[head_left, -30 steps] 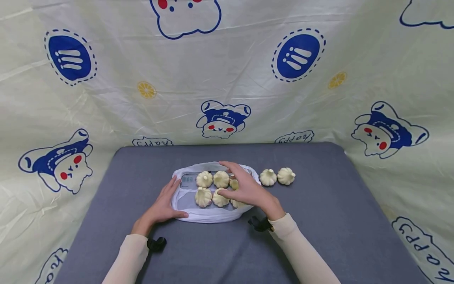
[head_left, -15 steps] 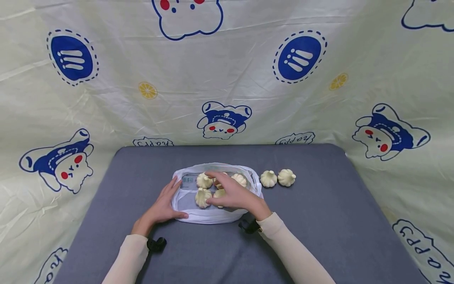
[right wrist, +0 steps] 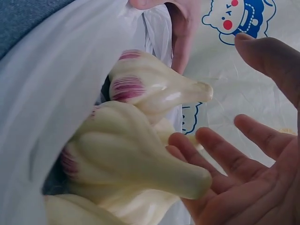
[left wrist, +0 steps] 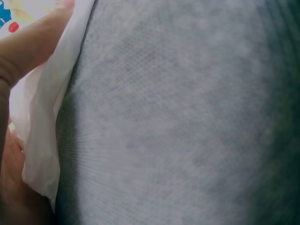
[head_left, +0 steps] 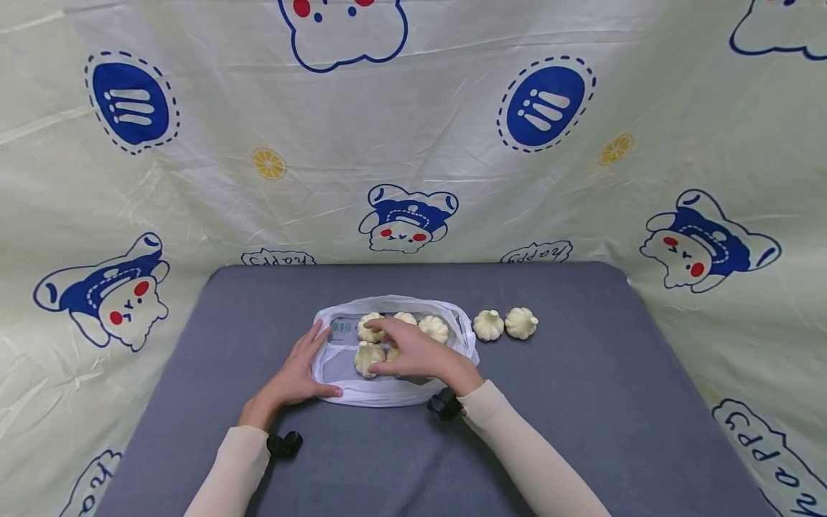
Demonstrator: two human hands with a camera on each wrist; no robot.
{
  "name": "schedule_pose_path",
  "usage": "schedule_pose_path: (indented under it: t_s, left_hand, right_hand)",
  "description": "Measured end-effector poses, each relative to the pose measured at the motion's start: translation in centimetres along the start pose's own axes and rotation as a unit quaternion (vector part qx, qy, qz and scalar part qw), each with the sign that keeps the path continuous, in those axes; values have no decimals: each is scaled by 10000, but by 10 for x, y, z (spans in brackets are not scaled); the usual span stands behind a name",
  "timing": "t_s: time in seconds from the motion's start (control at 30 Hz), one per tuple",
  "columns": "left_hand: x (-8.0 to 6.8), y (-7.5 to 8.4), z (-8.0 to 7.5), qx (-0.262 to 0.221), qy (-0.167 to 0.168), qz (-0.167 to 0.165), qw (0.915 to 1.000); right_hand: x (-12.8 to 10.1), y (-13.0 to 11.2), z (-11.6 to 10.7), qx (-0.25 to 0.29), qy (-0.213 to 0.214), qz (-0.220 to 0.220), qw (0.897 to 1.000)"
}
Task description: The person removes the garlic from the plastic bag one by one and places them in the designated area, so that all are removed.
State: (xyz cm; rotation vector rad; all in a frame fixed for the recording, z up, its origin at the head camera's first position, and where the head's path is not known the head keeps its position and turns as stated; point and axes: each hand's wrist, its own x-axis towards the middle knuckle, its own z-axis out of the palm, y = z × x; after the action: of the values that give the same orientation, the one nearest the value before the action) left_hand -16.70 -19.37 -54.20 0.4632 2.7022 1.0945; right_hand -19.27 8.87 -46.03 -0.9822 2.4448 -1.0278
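Observation:
A white plastic bag (head_left: 381,394) lies spread on the table with its rim pushed open. Several garlic bulbs stand in it in two rows, among them a near left bulb (head_left: 369,359) and a far right bulb (head_left: 433,329). My left hand (head_left: 298,370) rests against the bag's left end, thumb at the near rim. Over the bulbs is my right hand (head_left: 416,352), its thumb and fingers spread apart. In the right wrist view the palm faces a garlic bulb (right wrist: 136,145) and grips nothing; the hand hides some bulbs in the head view.
Two more garlic bulbs, one nearer the bag (head_left: 489,325) and one farther right (head_left: 521,323), sit on the grey tabletop (head_left: 581,402). A printed curtain (head_left: 413,129) hangs behind the table. A barcode (head_left: 341,329) shows inside the bag's left part.
My right hand has moved left across the bag, from the right-hand bulbs to the middle and left ones, uncovering the far right bulb. My left hand stays put.

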Motion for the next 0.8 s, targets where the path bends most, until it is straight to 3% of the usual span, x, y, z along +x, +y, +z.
schedule_pose_path:
  t_s: [0.8]
  left_hand:
    - [0, 0, -1, -4, -18, -10, 10000]
  right_hand:
    - [21, -9, 9, -815, -686, 56, 9943]
